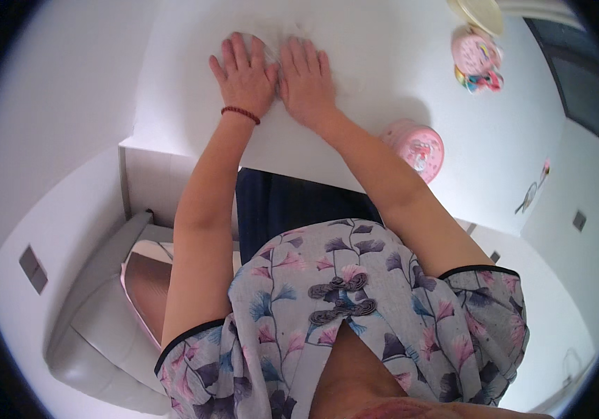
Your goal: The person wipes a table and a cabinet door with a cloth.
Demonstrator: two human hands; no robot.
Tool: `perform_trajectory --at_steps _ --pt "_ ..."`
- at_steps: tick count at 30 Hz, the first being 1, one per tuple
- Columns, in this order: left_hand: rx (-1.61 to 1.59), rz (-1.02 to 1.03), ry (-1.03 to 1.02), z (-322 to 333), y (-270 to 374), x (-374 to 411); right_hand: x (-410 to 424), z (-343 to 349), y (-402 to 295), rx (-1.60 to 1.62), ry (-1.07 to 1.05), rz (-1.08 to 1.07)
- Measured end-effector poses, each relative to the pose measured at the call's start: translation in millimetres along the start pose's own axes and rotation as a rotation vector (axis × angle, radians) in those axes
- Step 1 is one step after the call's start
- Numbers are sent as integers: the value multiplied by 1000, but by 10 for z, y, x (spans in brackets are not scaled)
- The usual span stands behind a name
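Note:
Both my hands rest palm down, side by side, on a white tabletop (372,68). My left hand (247,78), with a dark red beaded bracelet (240,113) at its wrist, has its fingers spread. Close beside it lies my right hand (305,78), its fingers straight and fairly near each other. A thin, pale, crumpled sheet (272,51) shows between and around the fingers, partly hidden under the hands. Whether it is plastic or cloth I cannot tell. Neither hand is closed around anything.
Right of my right forearm stands a round pink tin (421,152) with a decorated lid. Farther back are a pink container (475,55), a colourful small item (480,81) and a cream round lid-like object (480,14). A thin dark item (530,196) lies near the right edge. A grey padded seat (105,319) is at lower left.

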State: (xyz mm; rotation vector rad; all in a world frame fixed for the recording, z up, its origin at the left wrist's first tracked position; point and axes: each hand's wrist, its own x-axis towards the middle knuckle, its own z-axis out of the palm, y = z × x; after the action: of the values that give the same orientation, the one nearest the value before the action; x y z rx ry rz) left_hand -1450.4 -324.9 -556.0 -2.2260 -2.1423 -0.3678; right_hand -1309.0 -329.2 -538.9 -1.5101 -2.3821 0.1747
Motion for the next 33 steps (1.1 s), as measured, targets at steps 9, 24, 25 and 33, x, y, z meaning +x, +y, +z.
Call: perform_trajectory --at_steps 9,24,25,33 --pt "-59 343 -389 -419 538 -706 -1174 -474 -142 157 -41 148" --pt "-188 640 -201 -265 1520 93 -1094 -778 664 53 92 444" --pt "-180 656 -221 -228 1636 249 -986 -799 774 27 143 499" --pt "-55 636 -24 90 1834 1267 -145 -667 1313 -129 291 574"
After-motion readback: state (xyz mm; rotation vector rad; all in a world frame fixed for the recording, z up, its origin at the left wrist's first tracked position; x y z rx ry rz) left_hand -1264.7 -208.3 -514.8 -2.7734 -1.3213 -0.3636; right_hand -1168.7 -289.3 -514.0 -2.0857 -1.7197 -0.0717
